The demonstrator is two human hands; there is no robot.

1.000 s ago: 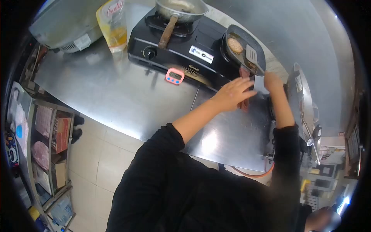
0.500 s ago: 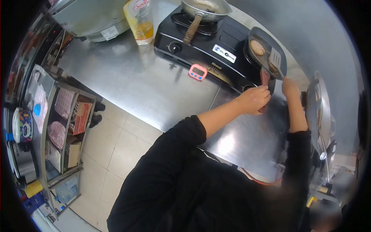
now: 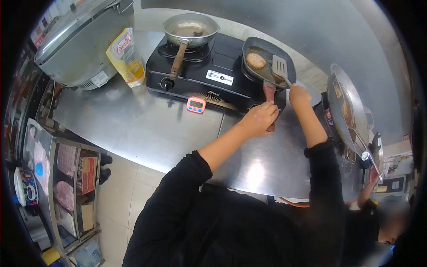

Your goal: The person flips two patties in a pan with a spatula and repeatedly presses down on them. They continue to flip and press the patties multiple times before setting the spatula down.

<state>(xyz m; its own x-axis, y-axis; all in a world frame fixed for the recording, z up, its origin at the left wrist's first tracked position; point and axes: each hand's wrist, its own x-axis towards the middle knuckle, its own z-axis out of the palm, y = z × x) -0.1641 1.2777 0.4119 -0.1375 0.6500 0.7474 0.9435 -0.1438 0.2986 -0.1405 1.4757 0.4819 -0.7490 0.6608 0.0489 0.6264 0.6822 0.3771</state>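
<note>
My left hand (image 3: 260,119) is closed around the reddish-brown handle (image 3: 269,90) of a dark, square-cornered frying pan (image 3: 262,42) on the stove's right burner. A browned round patty (image 3: 255,61) lies in the pan's left part. My right hand (image 3: 300,95) grips a slotted spatula (image 3: 280,66), whose blade is over the pan's right side. A second patty (image 3: 278,78) shows partly under the blade, the rest of it hidden.
The black two-burner stove (image 3: 191,89) also carries a metal pan (image 3: 191,26) with a wooden handle. A pink timer (image 3: 196,105) and an oil pouch (image 3: 129,60) are on the steel counter (image 3: 169,138). At right stands a large wok (image 3: 349,107), with a person (image 3: 378,222) beyond.
The head view has turned, so stove and counter appear further left and lower. Both hands keep their grips, and the spatula blade stays over the second patty. The person at right shows more.
</note>
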